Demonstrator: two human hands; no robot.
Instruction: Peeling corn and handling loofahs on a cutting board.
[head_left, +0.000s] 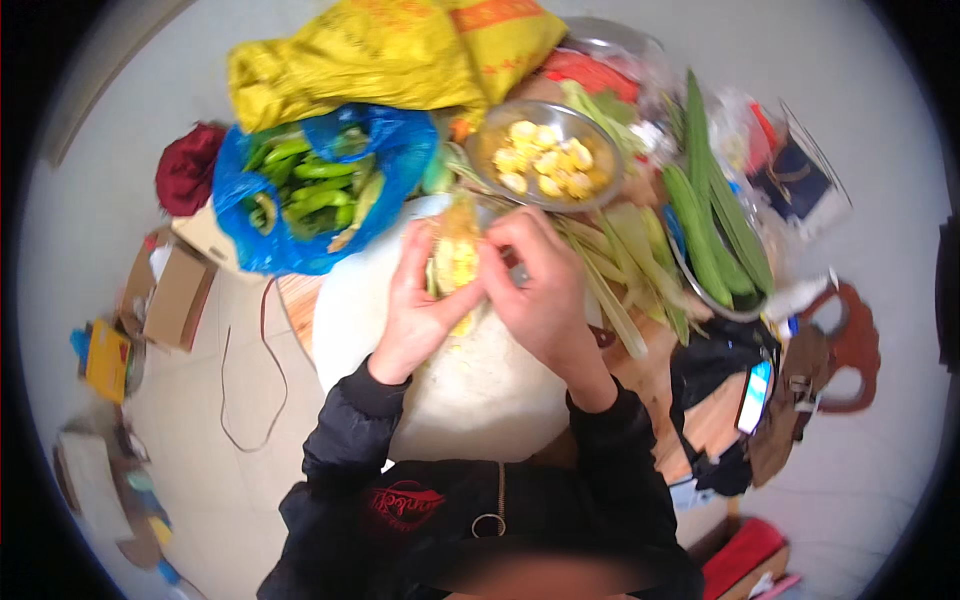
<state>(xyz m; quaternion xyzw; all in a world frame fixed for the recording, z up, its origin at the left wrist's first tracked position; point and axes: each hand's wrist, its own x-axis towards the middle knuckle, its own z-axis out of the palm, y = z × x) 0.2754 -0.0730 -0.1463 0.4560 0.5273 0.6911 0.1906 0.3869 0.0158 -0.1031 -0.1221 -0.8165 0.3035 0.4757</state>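
Observation:
My left hand (420, 300) is closed around an ear of corn (457, 262), with yellow kernels showing and brownish silk at its far end. At the cob's right side, the thumb and bent fingers of my right hand (536, 281) come together; whether they pinch a strand of silk is too blurred to tell. Under both hands lies a round white board (487, 397). A dark brown handle (602, 335), apparently a knife's, shows partly beside my right wrist. Just beyond the hands, a steel bowl (611, 180) holds several cut corn pieces (547, 161).
Green peppers (322, 187) fill a blue plastic bag (405, 165) at left, below a yellow plastic bag (360, 60). Corn husks (637, 255) lie right of the board. Long green gourds (701, 225) rest in a metal basin (709, 300). A lit phone (754, 397) is at the right.

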